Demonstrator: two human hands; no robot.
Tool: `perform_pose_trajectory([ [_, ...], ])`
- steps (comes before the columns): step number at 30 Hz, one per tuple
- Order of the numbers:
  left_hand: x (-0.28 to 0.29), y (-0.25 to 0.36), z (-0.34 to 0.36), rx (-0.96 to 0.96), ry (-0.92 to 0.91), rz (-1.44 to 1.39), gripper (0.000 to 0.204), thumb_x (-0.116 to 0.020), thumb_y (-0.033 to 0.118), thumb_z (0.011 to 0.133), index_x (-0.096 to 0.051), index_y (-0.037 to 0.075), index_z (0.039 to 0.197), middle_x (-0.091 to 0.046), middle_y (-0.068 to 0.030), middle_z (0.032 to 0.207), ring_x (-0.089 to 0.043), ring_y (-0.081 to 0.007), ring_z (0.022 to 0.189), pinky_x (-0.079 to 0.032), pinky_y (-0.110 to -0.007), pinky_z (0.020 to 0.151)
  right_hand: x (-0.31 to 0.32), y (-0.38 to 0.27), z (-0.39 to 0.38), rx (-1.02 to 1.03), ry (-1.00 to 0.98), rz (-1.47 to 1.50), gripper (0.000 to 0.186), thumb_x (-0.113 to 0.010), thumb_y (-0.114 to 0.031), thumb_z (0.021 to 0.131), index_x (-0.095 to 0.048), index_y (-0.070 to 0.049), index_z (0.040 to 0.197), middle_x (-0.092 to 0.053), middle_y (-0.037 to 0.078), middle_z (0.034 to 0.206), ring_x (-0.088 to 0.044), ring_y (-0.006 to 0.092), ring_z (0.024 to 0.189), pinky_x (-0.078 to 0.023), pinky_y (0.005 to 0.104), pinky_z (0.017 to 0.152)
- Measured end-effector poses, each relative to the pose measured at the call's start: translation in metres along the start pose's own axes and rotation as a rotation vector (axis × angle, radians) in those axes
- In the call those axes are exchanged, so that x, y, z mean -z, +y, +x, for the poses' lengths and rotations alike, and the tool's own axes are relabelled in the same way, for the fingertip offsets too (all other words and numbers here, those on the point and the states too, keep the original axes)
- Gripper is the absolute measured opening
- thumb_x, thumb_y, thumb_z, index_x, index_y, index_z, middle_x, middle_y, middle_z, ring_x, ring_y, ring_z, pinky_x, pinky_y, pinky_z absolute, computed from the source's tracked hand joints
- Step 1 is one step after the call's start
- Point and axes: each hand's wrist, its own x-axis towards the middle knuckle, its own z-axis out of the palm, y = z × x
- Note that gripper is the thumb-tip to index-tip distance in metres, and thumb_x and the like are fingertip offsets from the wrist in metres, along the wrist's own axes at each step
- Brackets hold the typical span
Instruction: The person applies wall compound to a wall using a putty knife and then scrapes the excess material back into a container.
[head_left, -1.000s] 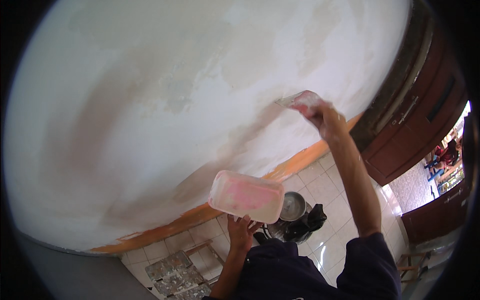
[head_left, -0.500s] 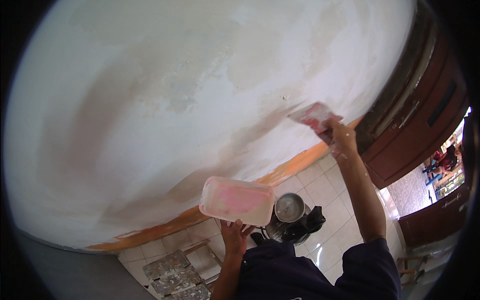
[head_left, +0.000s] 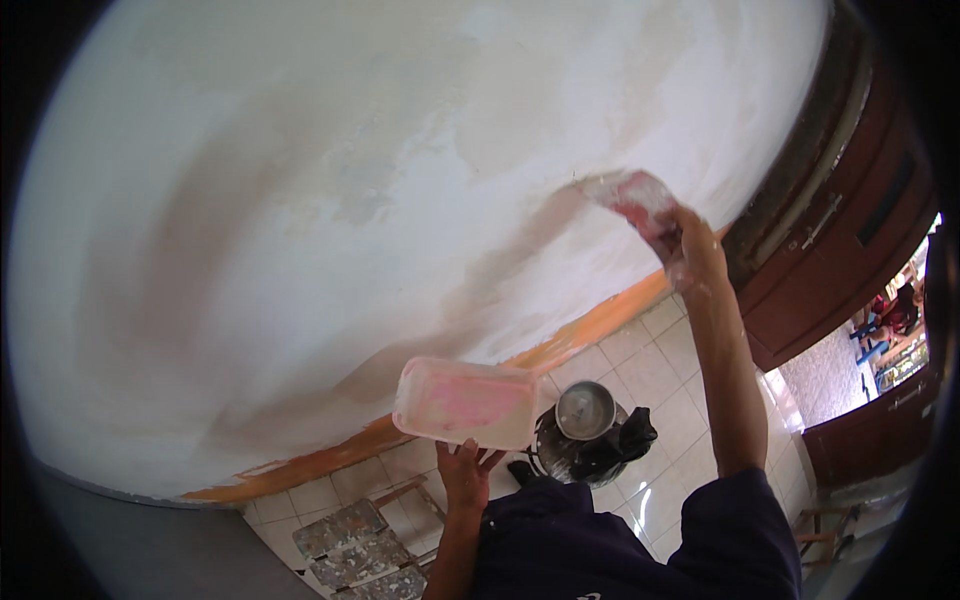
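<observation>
The right hand [head_left: 690, 255] is raised to the wall [head_left: 330, 200], its fingers clenched around a flat putty scraper [head_left: 628, 192] whose pale, pink-smeared blade lies pressed against the plaster at the right side of the scene, just above the orange skirting band [head_left: 590, 325]. The wall fills most of the view: white and patchy, with a greyish-brown smear running down from the blade toward the lower left. The left hand [head_left: 468, 475] is lower and nearer, grasping from beneath a shallow rectangular plastic tray [head_left: 465, 403], whitish with pink residue inside; the fingers support its near edge and the tray sits roughly level, well apart from the scraper and clear of the wall. Just right of the tray, down on the tiled floor [head_left: 660, 370], stands a round metal can [head_left: 585, 410] with a shiny lid, and a dark crumpled bag [head_left: 620, 445] lies against it. Near the lower left, paint-spattered wooden steps [head_left: 360, 550] show below the tray. At the far right a dark brown wooden door [head_left: 840, 230] adjoins the wall. The person's dark sleeve [head_left: 735, 530] covers the upper right arm, the forearm bare and flecked with white
</observation>
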Motion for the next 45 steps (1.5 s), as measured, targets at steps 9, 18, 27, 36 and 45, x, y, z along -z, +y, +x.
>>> perform_pose_trajectory([
  [9,-0.001,0.002,0.003,-0.021,-0.014,-0.021,0.064,-0.057,0.011,0.084,-0.02,0.013,0.136,-0.049,-0.0165,0.122,-0.059,-0.0312,0.103,-0.057,-0.047,0.078,-0.044,-0.023,0.051,0.084,0.003,0.044,0.012,-0.047,0.002,0.079,-0.05,0.013,0.084,-0.059,0.025,0.084,-0.063,0.035,0.077,-0.057,0.0398,0.079],
  [18,-0.037,0.015,-0.006,-0.024,0.04,-0.012,0.065,-0.059,0.014,0.084,-0.02,0.015,0.136,-0.05,-0.0152,0.121,-0.06,-0.0301,0.102,-0.058,-0.047,0.076,-0.013,-0.079,0.039,0.146,-0.147,0.004,0.017,-0.049,-0.006,0.082,-0.054,0.009,0.088,-0.062,0.02,0.087,-0.065,0.0264,0.082,-0.056,0.0324,0.079],
  [27,-0.037,0.016,-0.004,-0.031,0.055,-0.02,0.06,-0.055,0.012,0.084,-0.022,0.014,0.135,-0.051,-0.0151,0.119,-0.061,-0.0296,0.099,-0.058,-0.046,0.075,-0.019,-0.051,0.049,0.118,-0.162,0.026,0.021,-0.044,-0.005,0.086,-0.051,0.013,0.095,-0.06,0.021,0.085,-0.063,0.0323,0.083,-0.056,0.0394,0.08],
  [36,-0.044,0.014,-0.006,-0.025,0.041,-0.028,0.063,-0.058,0.013,0.083,-0.023,0.015,0.135,-0.05,-0.0159,0.122,-0.06,-0.0306,0.102,-0.058,-0.047,0.076,-0.011,-0.066,0.034,0.105,-0.051,-0.01,0.027,-0.047,-0.006,0.079,-0.052,0.013,0.099,-0.061,0.019,0.086,-0.063,0.0255,0.08,-0.055,0.0352,0.081],
  [45,-0.04,0.014,-0.005,-0.036,0.055,-0.018,0.062,-0.056,0.013,0.084,-0.022,0.014,0.136,-0.049,-0.0153,0.123,-0.06,-0.0308,0.103,-0.058,-0.047,0.077,0.016,-0.011,0.051,0.185,-0.25,0.018,0.026,-0.045,-0.006,0.085,-0.05,0.013,0.101,-0.059,0.019,0.089,-0.063,0.0304,0.079,-0.055,0.0394,0.079],
])
